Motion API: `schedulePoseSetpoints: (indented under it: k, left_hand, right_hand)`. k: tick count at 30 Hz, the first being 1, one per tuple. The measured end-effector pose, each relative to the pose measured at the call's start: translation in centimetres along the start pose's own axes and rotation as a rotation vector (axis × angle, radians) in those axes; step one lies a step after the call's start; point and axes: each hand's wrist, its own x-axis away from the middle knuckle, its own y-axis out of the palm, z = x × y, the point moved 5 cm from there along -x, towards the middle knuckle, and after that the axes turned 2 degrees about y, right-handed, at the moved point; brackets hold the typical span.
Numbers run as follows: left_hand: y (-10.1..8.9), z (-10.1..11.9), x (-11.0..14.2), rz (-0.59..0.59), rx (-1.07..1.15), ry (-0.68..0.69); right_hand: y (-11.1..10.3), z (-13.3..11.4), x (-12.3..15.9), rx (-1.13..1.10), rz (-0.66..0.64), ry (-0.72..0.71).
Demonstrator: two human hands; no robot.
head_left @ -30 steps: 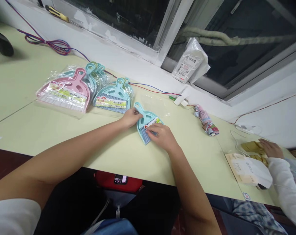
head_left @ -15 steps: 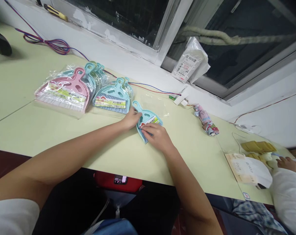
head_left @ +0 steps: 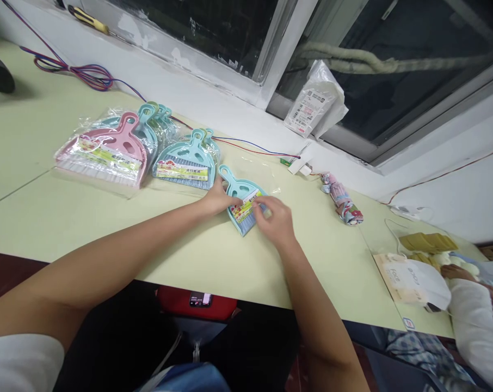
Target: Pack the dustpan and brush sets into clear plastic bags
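A small light-blue dustpan [head_left: 241, 188] lies on the table with a blue-bristled brush [head_left: 248, 223] in it. Across both runs a green, yellow and white printed label [head_left: 245, 207]. My left hand [head_left: 219, 199] is closed on the dustpan's left edge, thumb over the label's left end. At the label's right end, the thumb and index finger of my right hand [head_left: 277, 219] are pinched together. To the left are bagged sets: a pink dustpan [head_left: 115, 142] with a white brush in front of blue ones, and a blue dustpan [head_left: 193, 152] with a blue-bristled brush.
A clear plastic bag [head_left: 266, 171] lies behind the dustpan. Wires [head_left: 93, 76] run along the wall, and a folded umbrella [head_left: 342, 198] rests to the right. A co-worker's sleeve [head_left: 470, 316] is at far right, near a paper packet [head_left: 410, 280]. A screwdriver [head_left: 89, 19] lies on the sill.
My right hand has moved from the label's left-middle part to its right end, uncovering the print. My left thumb has shifted onto the label. The co-worker's hand has moved left.
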Motion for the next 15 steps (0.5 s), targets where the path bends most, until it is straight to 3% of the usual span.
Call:
schedulePoseSetpoints:
  k: [2,3,5,7,8,10,12,15]
  left_hand:
    - [-0.2,-0.2,-0.3,0.031,0.043,-0.005]
    - [-0.3,-0.3,-0.5,0.048,0.064,-0.003]
    - [-0.4,-0.4,-0.8,0.074,0.12,0.01]
    - [-0.4,-0.4,-0.8,0.096,0.169,0.035]
    - [-0.4,-0.4,-0.8,0.105,0.181,0.051]
    - [-0.3,-0.2,-0.6,0.125,0.179,0.084]
    - [-0.2,0.0,-0.4,0.147,0.167,0.098]
    - [0.0,0.2,-0.2,0.151,0.168,0.111]
  right_hand:
    - [-2.1,2.7,-0.3,0.049,0.167,0.281]
    - [-2.8,4.2,-0.3,0.041,0.182,0.448]
    - [-2.5,6.8,0.0,-0.12,0.004,0.772]
    - [-0.6,7.9,0.7,-0.425,-0.248,0.989]
    - [0.5,7.8,0.9,-0.593,-0.324,1.032]
    - [2.4,7.1,0.8,-0.875,-0.336,1.015]
    - [4.0,6.4,0.6,-1.026,-0.252,0.973]
    - [5.3,5.9,0.6,-1.084,-0.127,0.986]
